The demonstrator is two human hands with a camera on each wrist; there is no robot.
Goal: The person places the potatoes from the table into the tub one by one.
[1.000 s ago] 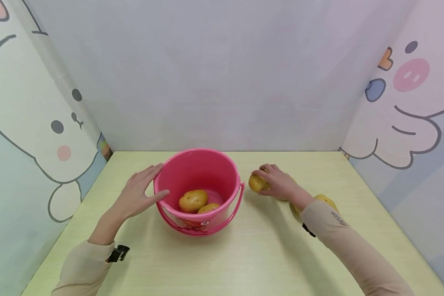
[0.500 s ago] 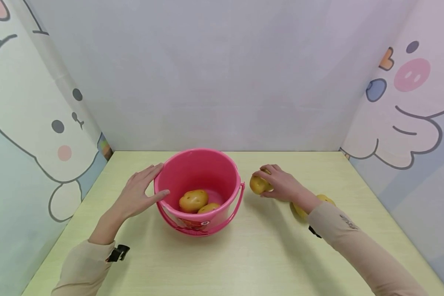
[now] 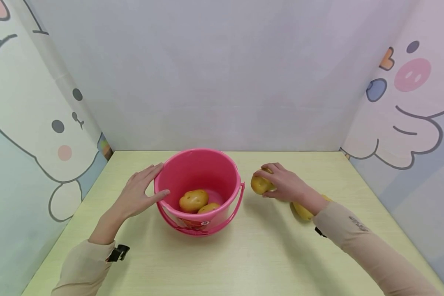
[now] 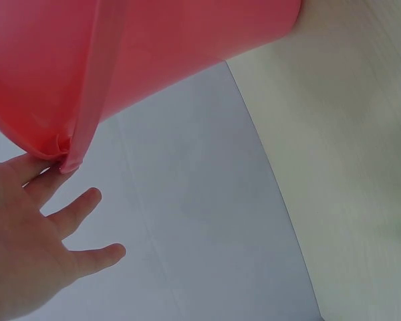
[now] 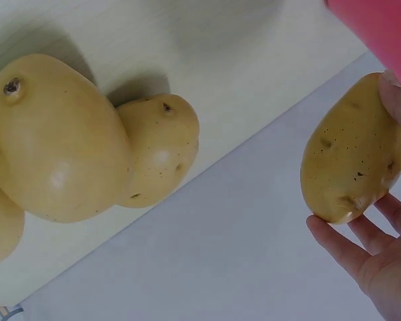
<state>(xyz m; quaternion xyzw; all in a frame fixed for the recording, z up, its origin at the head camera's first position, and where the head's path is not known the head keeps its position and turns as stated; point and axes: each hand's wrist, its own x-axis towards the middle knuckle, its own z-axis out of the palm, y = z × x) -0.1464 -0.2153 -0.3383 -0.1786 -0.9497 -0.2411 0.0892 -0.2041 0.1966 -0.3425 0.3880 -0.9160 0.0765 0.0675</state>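
Note:
A pink bucket (image 3: 197,166) stands on the table, with two yellow potatoes (image 3: 193,201) visible inside. My left hand (image 3: 138,192) rests against the bucket's left rim, its fingers straight and its thumb reaching over the edge. In the left wrist view, the fingertips of the left hand (image 4: 27,234) touch the rim beside the handle joint. Right of the bucket, my right hand (image 3: 283,183) holds another potato (image 3: 260,185) between thumb and fingers. The right wrist view shows this held potato (image 5: 354,150) whole, with the right hand (image 5: 391,264) around one side.
Several more potatoes (image 5: 57,144) lie close together on the table; in the head view the right forearm partly hides them (image 3: 302,212). The bucket's pink handle (image 3: 237,207) hangs down at the front. A pale cloth wall (image 3: 222,82) closes the back, and cartoon-printed walls flank both sides.
My right hand has shifted slightly to the right with the potato in its grip, and the forearm has swung rightward. The left hand and the bucket have stayed in place.

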